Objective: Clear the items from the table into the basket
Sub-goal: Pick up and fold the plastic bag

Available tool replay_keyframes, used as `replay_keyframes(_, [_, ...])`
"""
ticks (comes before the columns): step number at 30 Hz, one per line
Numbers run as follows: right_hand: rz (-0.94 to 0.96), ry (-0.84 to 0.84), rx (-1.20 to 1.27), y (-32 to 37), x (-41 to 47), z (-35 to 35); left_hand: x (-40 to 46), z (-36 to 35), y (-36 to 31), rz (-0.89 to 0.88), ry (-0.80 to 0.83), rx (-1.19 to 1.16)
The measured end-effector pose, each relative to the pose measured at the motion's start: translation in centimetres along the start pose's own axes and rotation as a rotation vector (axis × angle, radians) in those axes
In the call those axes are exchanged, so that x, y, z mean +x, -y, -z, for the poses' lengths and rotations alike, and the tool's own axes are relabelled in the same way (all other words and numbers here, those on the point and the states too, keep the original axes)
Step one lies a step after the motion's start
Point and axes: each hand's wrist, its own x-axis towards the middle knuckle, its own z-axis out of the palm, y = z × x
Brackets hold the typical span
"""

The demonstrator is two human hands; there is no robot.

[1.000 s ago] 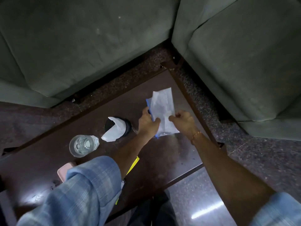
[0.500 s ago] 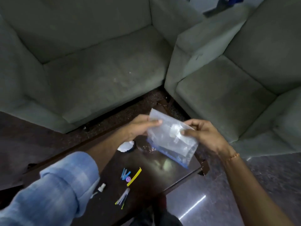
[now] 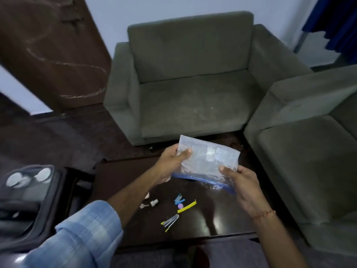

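grey-green armchair (image 3: 193, 78) against white wall (image 3: 154, 8) | second grey-green sofa (image 3: 309, 147) at right, just beside it | dark brown door (image 3: 48, 51) at left | blue curtain (image 3: 336, 20) top right

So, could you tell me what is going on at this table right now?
A person is holding a clear zip bag up over the dark table, left hand at its upper corner, right hand near its blue zip edge. Several small items lie on the table below: a yellow strip, blue clips, a white cap and some pens. No basket can be clearly made out.
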Motion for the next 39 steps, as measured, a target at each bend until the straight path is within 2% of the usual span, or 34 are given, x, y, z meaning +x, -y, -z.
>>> replay_keyframes(4, [-0.002,0.105,-0.043,-1.2,-0.9,-4.7,-4.5,5.5,1.3,0.073,-0.042,0.004])
replay_keyframes(8, [-0.036,0.187,-0.083,-4.6,-2.4,-10.3,-8.8,11.0,3.2,0.056,-0.269,0.024])
replay_keyframes(14, [-0.209,0.343,-0.162,-11.3,-6.2,-21.0,-16.8,21.3,6.4,0.027,-0.622,0.033])
replay_keyframes(17, [-0.205,0.346,-0.21,-15.4,-8.9,-27.2,-21.3,27.5,8.5,0.041,-0.739,0.042])
replay_keyframes(21, [-0.174,0.368,-0.277,-19.9,-12.3,-34.8,-27.1,35.3,11.3,0.078,-0.835,0.102])
replay_keyframes(28, [-0.239,0.435,-0.471,-25.4,-15.4,-44.9,-34.3,45.2,14.8,0.214,-0.933,0.06])
replay_keyframes(33, [-0.416,0.505,-0.551,-29.3,-15.3,-51.0,-36.4,50.6,16.7,0.389,-1.051,0.077])
replay_keyframes(39, [-0.618,0.535,-0.526,-33.1,-15.0,-57.3,-36.8,56.7,16.9,0.456,-1.161,0.063])
